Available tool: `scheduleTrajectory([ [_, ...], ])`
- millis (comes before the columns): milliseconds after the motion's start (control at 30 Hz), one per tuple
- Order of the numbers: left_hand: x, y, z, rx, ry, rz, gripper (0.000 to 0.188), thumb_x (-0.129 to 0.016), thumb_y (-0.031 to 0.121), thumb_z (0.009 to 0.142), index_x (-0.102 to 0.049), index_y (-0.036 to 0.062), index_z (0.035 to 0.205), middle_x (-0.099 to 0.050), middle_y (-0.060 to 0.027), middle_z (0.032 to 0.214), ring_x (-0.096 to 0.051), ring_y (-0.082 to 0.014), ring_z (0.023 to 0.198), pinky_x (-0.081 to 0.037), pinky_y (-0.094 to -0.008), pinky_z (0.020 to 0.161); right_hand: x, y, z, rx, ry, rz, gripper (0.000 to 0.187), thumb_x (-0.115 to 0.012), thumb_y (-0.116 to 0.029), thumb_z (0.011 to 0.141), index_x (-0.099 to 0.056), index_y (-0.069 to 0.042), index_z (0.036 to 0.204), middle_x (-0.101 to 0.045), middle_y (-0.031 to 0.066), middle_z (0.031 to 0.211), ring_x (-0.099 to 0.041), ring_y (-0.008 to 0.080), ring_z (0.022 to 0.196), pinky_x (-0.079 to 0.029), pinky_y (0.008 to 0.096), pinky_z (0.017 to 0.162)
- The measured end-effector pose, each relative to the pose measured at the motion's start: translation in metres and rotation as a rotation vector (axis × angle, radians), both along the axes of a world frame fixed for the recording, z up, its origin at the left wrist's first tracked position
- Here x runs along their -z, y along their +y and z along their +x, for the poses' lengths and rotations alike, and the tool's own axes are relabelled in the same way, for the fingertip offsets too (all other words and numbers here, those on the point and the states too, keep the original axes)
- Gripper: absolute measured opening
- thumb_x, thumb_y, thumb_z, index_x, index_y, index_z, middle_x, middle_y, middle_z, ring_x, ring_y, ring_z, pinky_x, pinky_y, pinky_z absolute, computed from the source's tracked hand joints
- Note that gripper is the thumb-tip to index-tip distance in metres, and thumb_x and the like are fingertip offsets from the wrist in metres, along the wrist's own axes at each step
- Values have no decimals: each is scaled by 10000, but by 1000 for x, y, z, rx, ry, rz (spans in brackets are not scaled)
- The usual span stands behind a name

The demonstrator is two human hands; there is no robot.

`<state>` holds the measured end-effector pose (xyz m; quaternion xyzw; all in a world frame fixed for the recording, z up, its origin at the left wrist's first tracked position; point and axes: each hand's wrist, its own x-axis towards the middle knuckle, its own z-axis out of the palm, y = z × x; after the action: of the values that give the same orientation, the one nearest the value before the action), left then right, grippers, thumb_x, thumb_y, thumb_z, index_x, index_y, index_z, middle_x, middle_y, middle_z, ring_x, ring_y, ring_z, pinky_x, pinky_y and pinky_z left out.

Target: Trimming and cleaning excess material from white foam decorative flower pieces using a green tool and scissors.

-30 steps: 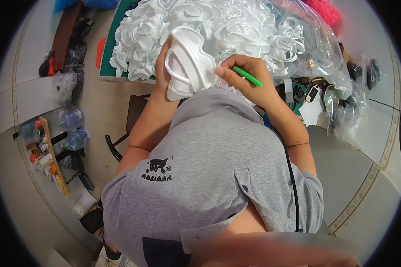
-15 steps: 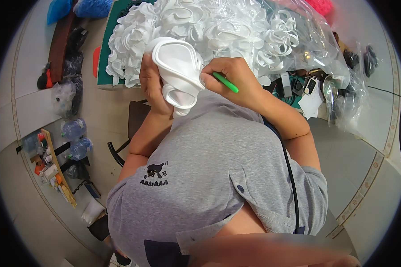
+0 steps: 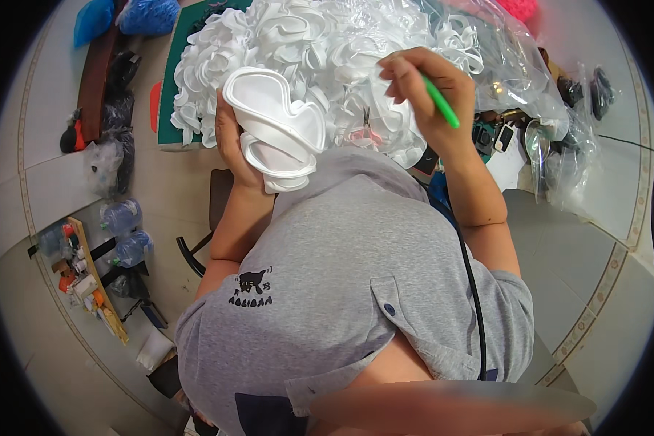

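My left hand [image 3: 234, 142] grips a white, folded, padded piece with raised corded edges [image 3: 280, 131], holding it upright in front of my chest. Its fingers wrap behind the piece and are partly hidden. Up and to the right, my right hand [image 3: 436, 91] is closed around a slim tool with a bright green handle [image 3: 442, 103]. The tool's working end is hidden by the fingers or too blurred to make out. A gap separates this hand from the white piece. Below a large heap of similar white pieces [image 3: 291, 33] lie small pink-handled scissors [image 3: 365, 134].
The heap covers much of a green-topped table [image 3: 171, 109]. Clear plastic sheeting [image 3: 519, 65] spreads over its right side, near small dark gadgets and a white paper [image 3: 506, 168]. A chair [image 3: 221, 207] stands at the left, with large water bottles [image 3: 132, 247] beyond.
My right hand has pulled away from the white piece, moving up and right with the green-handled tool. The piece has shifted slightly left in my left hand. The scissors have come into sight.
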<state>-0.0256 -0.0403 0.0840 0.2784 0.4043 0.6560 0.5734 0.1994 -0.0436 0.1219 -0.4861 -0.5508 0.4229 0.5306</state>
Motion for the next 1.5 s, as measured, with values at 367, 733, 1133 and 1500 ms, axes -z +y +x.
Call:
scheduleTrajectory([
  [367,13,-4,-13,21,75,209,345,-403,298,965,-519,29,1148,-583,-112,1112,-577,-200,1002,-474,-343,878,16,4,11,-374,-480,94,98,-699,-42,732,-626,-28,796,-591,56,696,-560,181,585,-422,269,537],
  [733,16,-9,-11,66,54,263,294,-461,230,956,-503,31,1169,-579,-103,1130,-569,-182,1010,-465,-341,895,36,3,-10,-511,80,-398,303,-638,-307,859,-639,-4,840,-604,37,671,-581,82,596,-443,204,509],
  [1133,22,-32,-16,158,309,579,279,-497,187,934,-532,-36,1099,-621,-118,1032,-614,-186,889,-497,-323,776,28,6,-25,-606,357,-652,215,-574,-171,879,-639,25,820,-623,72,686,-594,110,569,-465,221,500],
  [1500,8,-24,-15,100,225,447,221,-493,70,913,-540,-52,1091,-629,-89,969,-599,-130,835,-485,-239,733,19,7,-11,-468,237,-394,240,-513,-166,924,-626,43,895,-619,54,702,-590,101,591,-452,210,495],
])
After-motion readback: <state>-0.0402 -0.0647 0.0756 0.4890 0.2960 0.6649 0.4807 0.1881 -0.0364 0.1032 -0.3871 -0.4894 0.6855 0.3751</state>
